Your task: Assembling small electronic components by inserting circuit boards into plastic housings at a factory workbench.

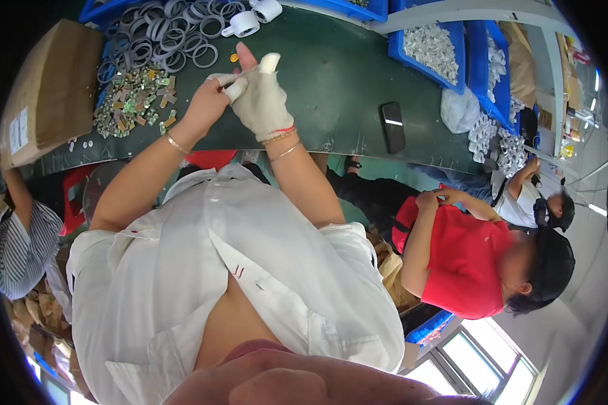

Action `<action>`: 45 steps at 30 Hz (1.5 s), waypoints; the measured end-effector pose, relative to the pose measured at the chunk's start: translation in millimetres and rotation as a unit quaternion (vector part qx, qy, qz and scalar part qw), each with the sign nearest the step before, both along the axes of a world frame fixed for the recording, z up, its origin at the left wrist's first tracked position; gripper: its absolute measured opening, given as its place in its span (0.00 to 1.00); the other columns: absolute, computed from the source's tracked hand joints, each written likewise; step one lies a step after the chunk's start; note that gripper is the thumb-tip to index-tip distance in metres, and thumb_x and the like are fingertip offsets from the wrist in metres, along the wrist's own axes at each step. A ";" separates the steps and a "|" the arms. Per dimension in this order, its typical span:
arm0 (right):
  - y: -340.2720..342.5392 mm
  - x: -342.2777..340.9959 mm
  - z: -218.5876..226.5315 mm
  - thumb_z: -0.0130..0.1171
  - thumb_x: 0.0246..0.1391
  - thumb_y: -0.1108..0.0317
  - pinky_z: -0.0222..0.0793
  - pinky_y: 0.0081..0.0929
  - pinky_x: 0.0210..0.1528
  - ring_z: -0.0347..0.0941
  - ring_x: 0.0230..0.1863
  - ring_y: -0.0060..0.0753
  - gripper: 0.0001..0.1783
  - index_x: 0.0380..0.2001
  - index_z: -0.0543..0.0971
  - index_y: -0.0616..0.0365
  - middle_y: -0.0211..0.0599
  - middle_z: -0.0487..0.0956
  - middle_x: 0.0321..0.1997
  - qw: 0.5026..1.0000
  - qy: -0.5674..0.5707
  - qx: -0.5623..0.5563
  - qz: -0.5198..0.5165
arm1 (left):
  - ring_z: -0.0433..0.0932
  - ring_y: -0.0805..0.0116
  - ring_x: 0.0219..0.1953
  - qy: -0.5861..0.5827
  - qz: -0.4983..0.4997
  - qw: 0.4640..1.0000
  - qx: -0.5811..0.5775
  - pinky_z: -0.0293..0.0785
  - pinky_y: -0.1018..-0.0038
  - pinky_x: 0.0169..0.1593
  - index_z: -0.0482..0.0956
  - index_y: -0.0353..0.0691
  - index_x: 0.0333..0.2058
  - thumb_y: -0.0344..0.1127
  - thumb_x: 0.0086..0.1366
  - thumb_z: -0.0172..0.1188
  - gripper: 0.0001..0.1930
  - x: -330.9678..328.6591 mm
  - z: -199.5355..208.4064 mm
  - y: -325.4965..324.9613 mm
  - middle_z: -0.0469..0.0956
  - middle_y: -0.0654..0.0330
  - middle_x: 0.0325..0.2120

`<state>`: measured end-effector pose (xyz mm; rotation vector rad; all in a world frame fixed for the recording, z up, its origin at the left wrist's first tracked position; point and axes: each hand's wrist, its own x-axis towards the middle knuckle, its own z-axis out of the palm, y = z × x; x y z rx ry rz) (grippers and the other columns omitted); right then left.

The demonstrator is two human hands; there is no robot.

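Observation:
A white knitted work glove covers my right hand, with a red edge at the wrist. One bare fingertip pokes out of it, and a white-covered finger stands up beside that. My left hand has white coverings on its fingertips and pinches the glove at the side facing it. Both hands are held together over the dark green table. A small orange round piece shows right by the fingers. Grey plastic rings and small green circuit boards lie to the left.
A cardboard box stands at the left edge. White plastic housings sit at the back. A black phone lies to the right, before blue bins of clear parts. A person in a red shirt is at the right.

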<state>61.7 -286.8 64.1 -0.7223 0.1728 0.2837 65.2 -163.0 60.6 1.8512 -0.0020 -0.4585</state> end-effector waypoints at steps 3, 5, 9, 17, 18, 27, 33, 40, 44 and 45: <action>11.8 17.0 28.5 0.37 0.62 0.32 0.66 0.23 0.32 0.68 0.26 0.26 0.42 0.66 0.58 0.56 0.44 0.80 0.33 1.000 0.019 0.020 0.000 | 0.73 0.73 0.37 0.015 0.134 0.980 -0.146 0.68 0.77 0.42 0.81 0.38 0.41 0.34 0.61 0.59 0.11 12.9 -17.4 -1.7 0.78 0.61 0.34; 23.1 34.2 28.3 0.39 0.65 0.38 0.66 0.23 0.33 0.70 0.27 0.26 0.36 0.63 0.63 0.56 0.42 0.80 0.33 0.998 0.002 -0.024 -0.056 | 0.73 0.74 0.35 -0.003 0.192 0.974 -0.122 0.69 0.78 0.39 0.80 0.38 0.39 0.30 0.60 0.55 0.10 37.1 -6.0 -16.4 0.78 0.61 0.31; 25.6 34.2 42.5 0.48 0.61 0.44 0.60 0.30 0.62 0.68 0.61 0.45 0.38 0.66 0.61 0.59 0.51 0.71 0.60 0.927 -0.077 -0.367 -0.025 | 0.77 0.67 0.34 0.064 0.225 0.885 -0.402 0.74 0.70 0.37 0.77 0.37 0.41 0.32 0.62 0.54 0.10 67.1 -5.4 -13.1 0.80 0.57 0.34; 3.4 -57.2 86.9 0.50 0.63 0.59 0.62 0.26 0.56 0.69 0.50 0.26 0.18 0.47 0.75 0.61 0.35 0.76 0.46 0.932 -0.101 -0.302 -0.174 | 0.80 0.64 0.36 0.095 0.157 0.896 -0.404 0.77 0.69 0.42 0.77 0.34 0.40 0.30 0.61 0.58 0.09 29.0 -12.0 -40.6 0.80 0.55 0.33; 0.8 -64.5 82.5 0.50 0.63 0.59 0.62 0.25 0.56 0.69 0.50 0.26 0.17 0.47 0.75 0.61 0.35 0.76 0.46 0.947 -0.107 -0.246 -0.179 | 0.80 0.64 0.37 0.092 0.144 0.917 -0.362 0.77 0.69 0.43 0.77 0.33 0.41 0.29 0.61 0.58 0.10 27.2 -21.8 -42.0 0.80 0.54 0.33; -45.5 -45.3 23.5 0.59 0.54 0.67 0.71 0.26 0.28 0.77 0.26 0.29 0.11 0.25 0.81 0.66 0.37 0.80 0.23 0.876 0.012 -0.342 -0.340 | 0.76 0.70 0.46 0.146 -0.040 0.948 -0.281 0.74 0.69 0.48 0.72 0.38 0.54 0.42 0.70 0.51 0.18 -3.2 33.4 -63.3 0.76 0.60 0.48; -23.7 -36.1 38.3 0.60 0.52 0.63 0.73 0.35 0.35 0.78 0.32 0.51 0.12 0.28 0.81 0.63 0.52 0.79 0.26 0.808 0.022 -0.488 -0.328 | 0.73 0.70 0.50 0.204 -0.078 0.942 -0.254 0.71 0.68 0.52 0.72 0.45 0.57 0.49 0.71 0.50 0.21 33.2 9.9 -43.3 0.74 0.66 0.53; -22.1 -30.3 36.2 0.61 0.51 0.57 0.74 0.33 0.37 0.79 0.35 0.48 0.17 0.28 0.78 0.64 0.52 0.80 0.30 0.828 0.000 -0.490 -0.272 | 0.76 0.64 0.49 0.286 0.071 0.894 -0.337 0.74 0.63 0.54 0.75 0.42 0.50 0.38 0.70 0.52 0.14 74.2 -60.6 -32.2 0.76 0.58 0.49; 1.8 -18.6 25.8 0.65 0.45 0.50 0.71 0.42 0.38 0.76 0.35 0.56 0.22 0.26 0.77 0.60 0.51 0.78 0.28 0.779 -0.074 -0.568 -0.254 | 0.77 0.58 0.48 0.320 -0.015 0.846 -0.426 0.74 0.62 0.56 0.72 0.37 0.51 0.33 0.69 0.49 0.14 111.7 -93.1 -1.7 0.77 0.53 0.47; 0.9 -21.5 30.5 0.66 0.43 0.51 0.70 0.43 0.38 0.76 0.35 0.57 0.22 0.28 0.75 0.61 0.54 0.78 0.30 0.781 -0.058 -0.566 -0.257 | 0.77 0.59 0.49 0.299 0.021 0.868 -0.396 0.73 0.61 0.56 0.71 0.37 0.52 0.34 0.70 0.48 0.15 110.9 -92.5 -5.1 0.76 0.53 0.47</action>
